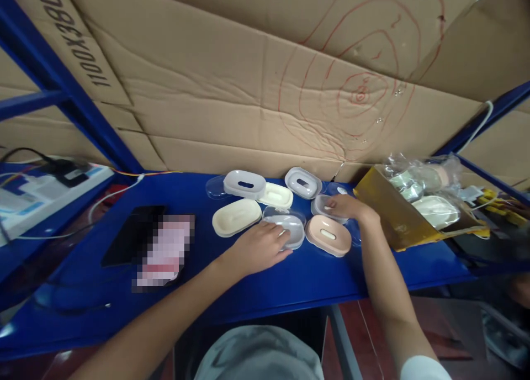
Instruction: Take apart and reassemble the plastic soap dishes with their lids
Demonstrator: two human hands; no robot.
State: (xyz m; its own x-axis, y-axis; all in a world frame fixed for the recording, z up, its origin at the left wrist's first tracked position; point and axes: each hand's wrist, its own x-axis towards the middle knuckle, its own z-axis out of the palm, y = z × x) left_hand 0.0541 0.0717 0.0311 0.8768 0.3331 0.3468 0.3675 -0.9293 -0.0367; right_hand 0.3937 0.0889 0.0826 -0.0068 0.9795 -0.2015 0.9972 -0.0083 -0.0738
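Several oval plastic dishes lie on the blue table. My left hand (pixel 260 247) has its fingers curled over the left side of a translucent grey dish (pixel 295 233), its thumb at the front rim. The closed fingers of my right hand (pixel 348 207) are at a pale grey dish (pixel 319 207) behind the peach dish (pixel 329 235). Two cream dishes (pixel 237 217) (pixel 275 195) lie left of centre. Two grey dishes with dark slots (pixel 244 184) (pixel 303 183) are at the back. Clear covers (pixel 215 187) lie beside some of them.
An open yellow-edged cardboard box (pixel 397 217) holding wrapped dishes stands at the right. At the left lie a black flat object (pixel 128 236) and a pixelated item (pixel 165 250). A white power strip (pixel 93 175) with cables is at far left. Cardboard (pixel 207 93) backs the table.
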